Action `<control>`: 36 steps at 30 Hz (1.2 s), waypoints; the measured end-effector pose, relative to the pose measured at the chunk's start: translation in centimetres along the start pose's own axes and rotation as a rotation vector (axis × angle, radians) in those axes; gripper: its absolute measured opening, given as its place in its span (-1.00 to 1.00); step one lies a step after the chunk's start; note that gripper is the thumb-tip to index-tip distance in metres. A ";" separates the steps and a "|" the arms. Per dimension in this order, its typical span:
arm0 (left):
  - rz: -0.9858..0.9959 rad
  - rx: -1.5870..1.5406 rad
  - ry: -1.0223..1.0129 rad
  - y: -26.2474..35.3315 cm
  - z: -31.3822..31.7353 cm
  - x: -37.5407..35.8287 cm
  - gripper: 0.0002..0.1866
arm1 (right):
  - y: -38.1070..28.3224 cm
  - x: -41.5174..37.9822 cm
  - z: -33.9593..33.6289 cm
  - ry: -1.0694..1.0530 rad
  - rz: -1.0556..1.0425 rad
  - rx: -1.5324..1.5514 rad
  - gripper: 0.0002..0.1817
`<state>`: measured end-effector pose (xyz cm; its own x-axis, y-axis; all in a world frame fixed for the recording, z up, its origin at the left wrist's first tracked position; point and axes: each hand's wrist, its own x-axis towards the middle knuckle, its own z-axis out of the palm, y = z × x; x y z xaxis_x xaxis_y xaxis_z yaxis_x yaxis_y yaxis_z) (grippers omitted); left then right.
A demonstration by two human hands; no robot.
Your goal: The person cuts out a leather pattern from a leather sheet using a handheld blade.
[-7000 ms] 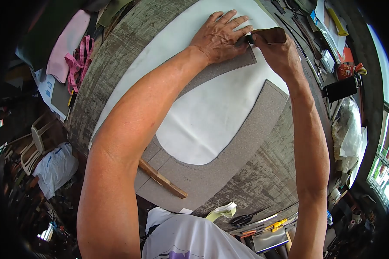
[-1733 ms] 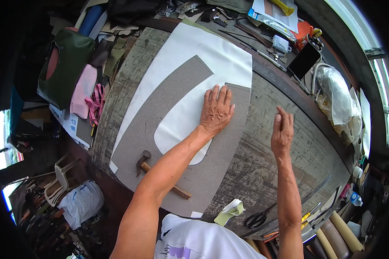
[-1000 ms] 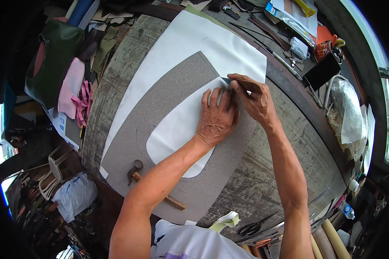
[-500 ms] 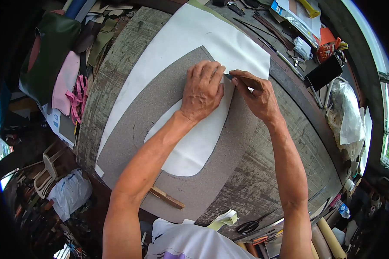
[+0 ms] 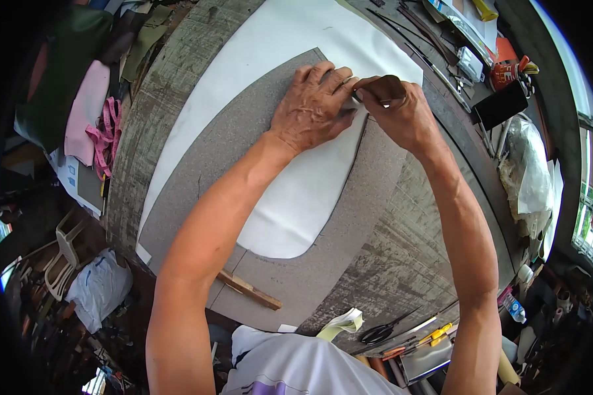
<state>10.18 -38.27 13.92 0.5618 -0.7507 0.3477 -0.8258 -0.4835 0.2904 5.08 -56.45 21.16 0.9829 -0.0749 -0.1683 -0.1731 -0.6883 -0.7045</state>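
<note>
A grey curved pattern board [image 5: 369, 178] lies over a white sheet [image 5: 290, 224], which shows through the board's inner opening. My left hand [image 5: 313, 108] rests palm down with spread, slightly bent fingers, pressing on the board near its narrow far end. Just right of it, my right hand [image 5: 408, 118] pinches a thin, flat brown blade [image 5: 387, 85]. Its working tip is hidden behind my fingers, close to the left fingertips. A dark cut or drawn line follows the opening's right edge. Nearer my body, a wooden bar [image 5: 250, 289] lies on the board.
The worn table [image 5: 402, 263] carries scissors [image 5: 377, 334], yellow-handled tools [image 5: 439, 334] and a curled pale strip [image 5: 342, 324] along its near edge. A phone [image 5: 501, 105], a red cup [image 5: 505, 74] and plastic wrap [image 5: 527, 178] are at right. Pink tape [image 5: 105, 135] hangs at left.
My right hand has turned, so the blade's broad face shows and its tip is hidden. Both hands and the board sit higher in view as the camera shifted. The left hand still presses the board.
</note>
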 end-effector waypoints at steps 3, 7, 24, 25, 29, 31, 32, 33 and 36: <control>-0.005 0.026 -0.004 0.3 0.4 0.1 -0.40 | 0.4 0.0 -0.6 -0.051 -0.041 -0.038 -0.74; -0.003 0.082 -0.012 0.3 0.7 -0.1 -0.39 | 1.0 -0.3 -0.4 -0.033 -0.039 -0.023 -0.74; 0.002 0.114 -0.034 0.3 0.9 -0.2 -0.39 | 1.9 -0.8 -3.4 -0.244 0.029 -0.077 -0.76; 0.001 0.119 -0.038 0.4 0.8 -0.2 -0.38 | 1.7 -0.7 -3.5 -0.262 0.047 -0.091 -0.76; -0.075 0.120 -0.039 2.1 0.8 0.0 -0.30 | 2.3 -1.0 -3.2 -0.218 -0.016 -0.013 -0.74; -0.121 0.061 -0.011 3.1 1.3 0.3 -0.24 | 2.2 -1.0 -3.2 -0.230 -0.006 0.007 -0.74; -0.143 0.033 0.003 3.3 1.4 0.3 -0.20 | 2.2 -1.0 -3.1 -0.222 -0.012 0.010 -0.74; -0.141 0.059 0.008 3.3 1.6 0.2 -0.18 | 2.2 -1.2 -3.0 -0.216 -0.016 0.013 -0.73; -0.146 0.105 0.013 3.4 2.2 0.1 -0.14 | 2.1 -1.2 -3.0 -0.225 0.018 0.000 -0.72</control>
<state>7.33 -40.97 12.92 0.6762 -0.6635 0.3200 -0.7356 -0.6320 0.2440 3.73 -60.00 22.00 0.9409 0.0757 -0.3302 -0.1904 -0.6880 -0.7003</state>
